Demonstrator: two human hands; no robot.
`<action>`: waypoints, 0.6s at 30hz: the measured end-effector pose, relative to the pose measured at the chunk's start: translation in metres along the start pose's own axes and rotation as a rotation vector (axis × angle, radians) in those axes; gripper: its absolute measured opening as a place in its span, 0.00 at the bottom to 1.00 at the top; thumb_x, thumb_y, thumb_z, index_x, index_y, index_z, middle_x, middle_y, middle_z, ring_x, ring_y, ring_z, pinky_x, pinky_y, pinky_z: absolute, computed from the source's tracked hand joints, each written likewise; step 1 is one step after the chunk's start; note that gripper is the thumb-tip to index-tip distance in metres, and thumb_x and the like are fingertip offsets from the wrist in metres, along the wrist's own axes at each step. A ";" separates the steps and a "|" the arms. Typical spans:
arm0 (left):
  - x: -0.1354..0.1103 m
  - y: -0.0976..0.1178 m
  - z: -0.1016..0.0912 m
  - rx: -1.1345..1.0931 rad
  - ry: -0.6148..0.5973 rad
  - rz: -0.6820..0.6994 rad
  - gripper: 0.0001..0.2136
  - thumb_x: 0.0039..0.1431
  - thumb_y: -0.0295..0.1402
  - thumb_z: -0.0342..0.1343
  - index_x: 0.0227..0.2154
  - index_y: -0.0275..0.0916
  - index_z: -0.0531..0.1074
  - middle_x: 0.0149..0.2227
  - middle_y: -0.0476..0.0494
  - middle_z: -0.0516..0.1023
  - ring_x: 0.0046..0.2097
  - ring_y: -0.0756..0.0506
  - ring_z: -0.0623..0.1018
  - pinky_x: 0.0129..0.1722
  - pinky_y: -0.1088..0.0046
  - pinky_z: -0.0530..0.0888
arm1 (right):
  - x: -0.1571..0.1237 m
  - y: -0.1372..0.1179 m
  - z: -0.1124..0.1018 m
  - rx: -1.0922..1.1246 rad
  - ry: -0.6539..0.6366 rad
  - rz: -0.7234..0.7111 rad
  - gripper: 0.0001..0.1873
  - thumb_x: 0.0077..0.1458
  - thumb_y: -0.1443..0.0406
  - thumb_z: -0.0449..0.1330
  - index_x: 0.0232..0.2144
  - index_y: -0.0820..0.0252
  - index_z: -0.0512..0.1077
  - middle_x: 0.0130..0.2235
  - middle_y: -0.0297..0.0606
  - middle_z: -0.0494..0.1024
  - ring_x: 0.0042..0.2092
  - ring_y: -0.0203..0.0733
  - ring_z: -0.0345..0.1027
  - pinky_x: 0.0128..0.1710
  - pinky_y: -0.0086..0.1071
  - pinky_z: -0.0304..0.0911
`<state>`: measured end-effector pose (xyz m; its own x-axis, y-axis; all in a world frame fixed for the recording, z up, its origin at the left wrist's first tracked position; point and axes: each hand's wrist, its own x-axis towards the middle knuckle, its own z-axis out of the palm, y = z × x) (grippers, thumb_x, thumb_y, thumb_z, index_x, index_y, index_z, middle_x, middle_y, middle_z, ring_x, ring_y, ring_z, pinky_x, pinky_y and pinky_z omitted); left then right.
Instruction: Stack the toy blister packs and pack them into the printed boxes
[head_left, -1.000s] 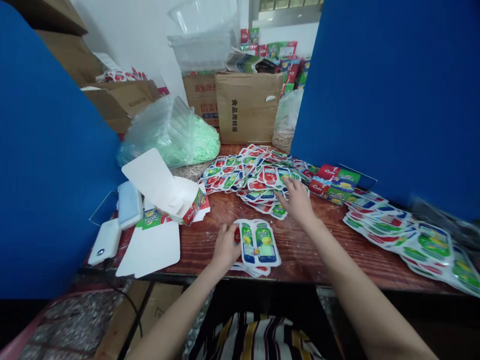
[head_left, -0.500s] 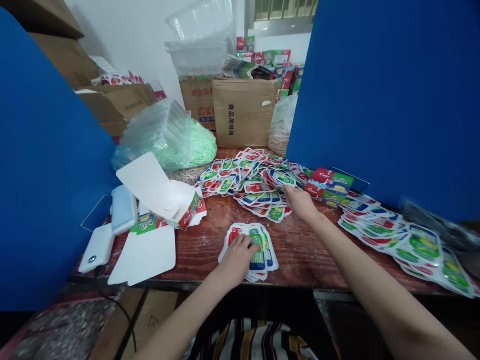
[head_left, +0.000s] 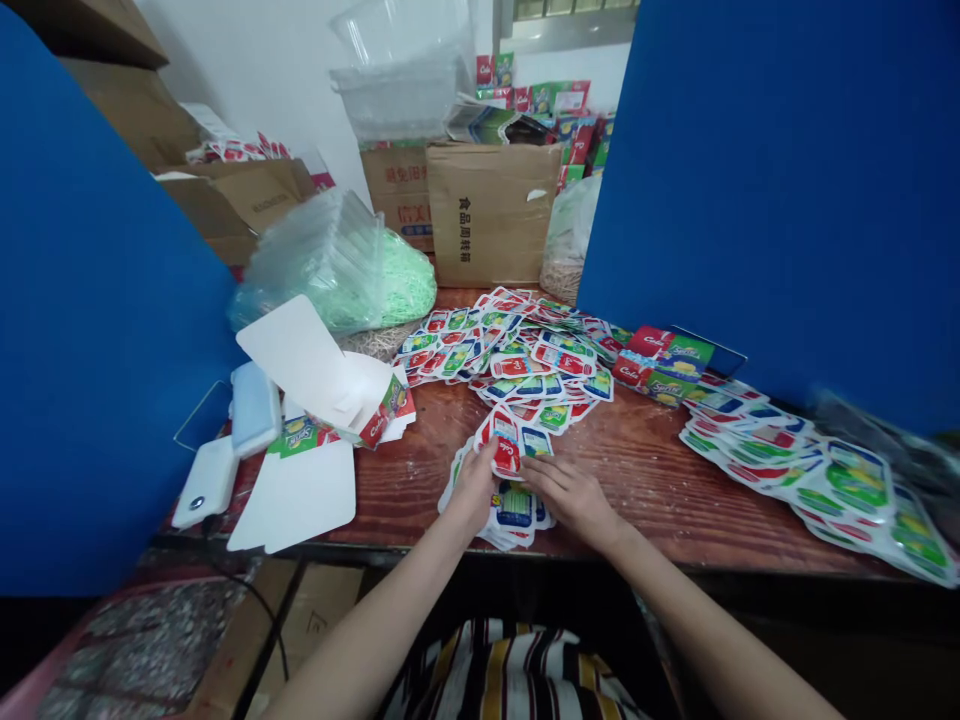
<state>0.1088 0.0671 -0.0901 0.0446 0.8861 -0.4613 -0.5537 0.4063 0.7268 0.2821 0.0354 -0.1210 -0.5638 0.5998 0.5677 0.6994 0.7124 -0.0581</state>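
Between my hands is a printed card (head_left: pixel 507 452) with a red cola design beside a green-and-blue one, held over a small stack of similar cards (head_left: pixel 516 508) near the table's front edge. My left hand (head_left: pixel 474 488) grips its left side, thumb on top. My right hand (head_left: pixel 571 496) closes on its right side with the fingers together; the thumb is hidden. Just beyond lies a big loose heap of cut-out cards (head_left: pixel 517 366), red, green and blue with white borders.
Right of the heap sit cola-and-lemon printed boxes (head_left: pixel 663 366) and a fanned row of cards (head_left: pixel 780 462). At left are white-backed cartons (head_left: pixel 307 500), a white device (head_left: pixel 205 482) and a bag of green shred (head_left: pixel 405 284). Blue panels (head_left: pixel 750 200) flank the table; a cardboard box (head_left: pixel 492 212) stands behind.
My right hand has come back from the heap toward me, bringing a card over the stack. My left hand has lifted off the stack's top and now grips that card too.
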 end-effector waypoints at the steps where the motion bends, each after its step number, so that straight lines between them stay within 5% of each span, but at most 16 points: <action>1: 0.001 0.001 -0.001 -0.037 0.044 -0.038 0.08 0.56 0.33 0.59 0.35 0.34 0.75 0.33 0.41 0.80 0.34 0.46 0.80 0.38 0.71 0.75 | 0.000 0.002 -0.003 0.059 -0.038 0.012 0.18 0.60 0.68 0.55 0.52 0.59 0.69 0.54 0.41 0.73 0.56 0.45 0.65 0.55 0.40 0.65; 5: 0.006 0.006 -0.001 -0.100 0.109 -0.103 0.08 0.61 0.29 0.51 0.37 0.33 0.74 0.33 0.41 0.80 0.30 0.47 0.79 0.35 0.70 0.76 | -0.001 0.023 -0.015 0.207 -0.156 0.085 0.24 0.59 0.70 0.52 0.58 0.58 0.64 0.60 0.41 0.67 0.63 0.45 0.55 0.60 0.46 0.59; 10: 0.005 0.005 -0.002 -0.182 -0.008 -0.120 0.13 0.66 0.35 0.46 0.44 0.34 0.72 0.38 0.39 0.81 0.36 0.46 0.80 0.41 0.66 0.77 | -0.005 0.046 -0.030 0.239 -0.110 0.083 0.19 0.62 0.69 0.50 0.52 0.52 0.71 0.53 0.38 0.75 0.57 0.42 0.65 0.57 0.43 0.62; 12: 0.004 0.004 -0.005 -0.193 -0.044 -0.108 0.15 0.66 0.38 0.45 0.47 0.34 0.71 0.41 0.37 0.80 0.40 0.44 0.80 0.44 0.64 0.76 | -0.001 0.048 -0.040 0.279 0.005 0.192 0.15 0.62 0.67 0.51 0.48 0.55 0.72 0.46 0.40 0.78 0.49 0.42 0.71 0.50 0.39 0.67; 15: 0.002 0.003 -0.007 -0.205 -0.079 -0.104 0.16 0.66 0.38 0.46 0.50 0.33 0.69 0.45 0.35 0.79 0.45 0.43 0.79 0.48 0.62 0.75 | 0.015 0.046 -0.055 0.417 0.354 0.572 0.10 0.61 0.62 0.55 0.41 0.58 0.73 0.36 0.38 0.79 0.35 0.39 0.73 0.36 0.33 0.70; 18: 0.001 0.004 -0.008 -0.203 -0.102 -0.107 0.17 0.66 0.39 0.46 0.50 0.32 0.69 0.46 0.35 0.79 0.46 0.42 0.79 0.49 0.62 0.75 | 0.038 0.038 -0.058 0.829 0.592 0.854 0.14 0.57 0.55 0.58 0.41 0.58 0.71 0.36 0.37 0.78 0.33 0.39 0.72 0.32 0.32 0.70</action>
<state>0.1002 0.0679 -0.0921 0.1896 0.8626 -0.4691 -0.6963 0.4550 0.5552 0.3130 0.0636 -0.0540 0.3380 0.8695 0.3601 0.1435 0.3305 -0.9328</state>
